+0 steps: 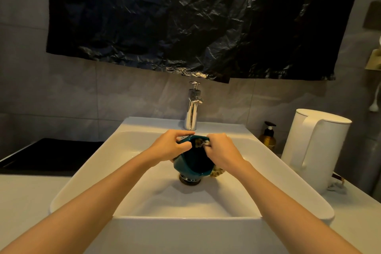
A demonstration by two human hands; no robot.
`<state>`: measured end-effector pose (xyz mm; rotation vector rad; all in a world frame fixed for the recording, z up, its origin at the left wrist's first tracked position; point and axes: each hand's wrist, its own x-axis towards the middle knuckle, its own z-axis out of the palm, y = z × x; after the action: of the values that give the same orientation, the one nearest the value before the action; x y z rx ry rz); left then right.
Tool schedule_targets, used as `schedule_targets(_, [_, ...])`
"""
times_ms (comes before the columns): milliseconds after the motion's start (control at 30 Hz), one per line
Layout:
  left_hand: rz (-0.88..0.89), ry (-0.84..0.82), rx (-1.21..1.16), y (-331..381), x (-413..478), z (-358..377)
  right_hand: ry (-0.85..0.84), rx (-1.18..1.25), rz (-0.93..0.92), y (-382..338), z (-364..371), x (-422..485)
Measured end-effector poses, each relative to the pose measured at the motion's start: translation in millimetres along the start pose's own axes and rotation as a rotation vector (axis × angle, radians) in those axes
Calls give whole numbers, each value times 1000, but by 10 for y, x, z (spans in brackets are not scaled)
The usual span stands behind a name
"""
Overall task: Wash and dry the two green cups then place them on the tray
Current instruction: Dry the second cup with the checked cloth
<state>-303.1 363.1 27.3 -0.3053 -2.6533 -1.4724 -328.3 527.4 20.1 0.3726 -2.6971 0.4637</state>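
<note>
My left hand [172, 146]: closed around the far rim and left wall of the green cup, thumb on the near side, fingers curled over the top edge.
Green cup [186, 168]: held between both my hands over the middle of the sink, tipped so its mouth faces me and to the right, dark inside; it hangs just above the drain.
Sponge [201, 142]: a mottled, brownish scrubbing piece, one bit showing at the cup's upper rim, another bit poking out below my right wrist at the cup's lower right edge.
My right hand [221, 151]: fingers bunched together and pinching the sponge against the inside of the cup's rim.
Drain [190, 179]: dark metal ring at the bottom of the basin, directly under the cup.
Sink [86, 177]: white rectangular basin sitting on the table, both my forearms reaching in over its near edge.
Tap [192, 107]: chrome, upright, at the back edge behind my hands; I cannot tell whether water runs.
Black tray [51, 154]: dark flat surface left of the sink, far side.
Soap bottle [268, 138]: amber with black pump, right of the sink.
White kettle [315, 148]: on the table, far right, handle toward the sink.
Second cup: I cannot see it.
</note>
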Motion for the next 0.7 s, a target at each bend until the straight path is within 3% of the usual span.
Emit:
schedule_targets(233, [4, 66, -210, 77, -1, 84, -11, 362, 302, -14, 4, 76])
schedule_targets(400, [-7, 138, -296, 29, -22, 116, -203, 771, 536, -53, -36, 76])
schedule_targets(500, [33, 147, -250, 3, -7, 67, -225, 752, 483, -62, -73, 56])
schedule_targets(600, [62, 127, -218, -2, -9, 44, -65, 629, 382, -35, -45, 66])
schedule_targets(700, [102, 87, -200, -18, -8, 40, 158, 466, 155, -1, -49, 57])
